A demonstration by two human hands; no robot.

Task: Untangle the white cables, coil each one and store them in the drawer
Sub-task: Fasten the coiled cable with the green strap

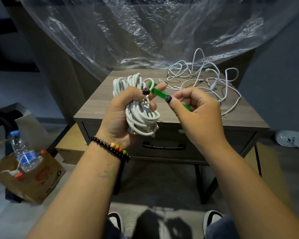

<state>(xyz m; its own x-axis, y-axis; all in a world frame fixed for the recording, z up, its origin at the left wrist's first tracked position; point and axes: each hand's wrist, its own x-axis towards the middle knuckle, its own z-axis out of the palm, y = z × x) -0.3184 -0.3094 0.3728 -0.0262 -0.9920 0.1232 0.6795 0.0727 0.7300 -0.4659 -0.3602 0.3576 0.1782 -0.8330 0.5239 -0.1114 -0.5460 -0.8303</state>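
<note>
White coiled cable point(138, 109) in left hand point(121, 114), no legible writing.

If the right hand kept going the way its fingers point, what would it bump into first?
The right hand points left along the green strap it pinches, toward the left hand. It would probably meet that hand's fingertips first, then the coiled white cable in its grip. Depth is hard to judge.

Dim rm; grey floor point(162, 183); wood nightstand point(100, 100); plastic sheeting point(145, 31) behind.
</note>
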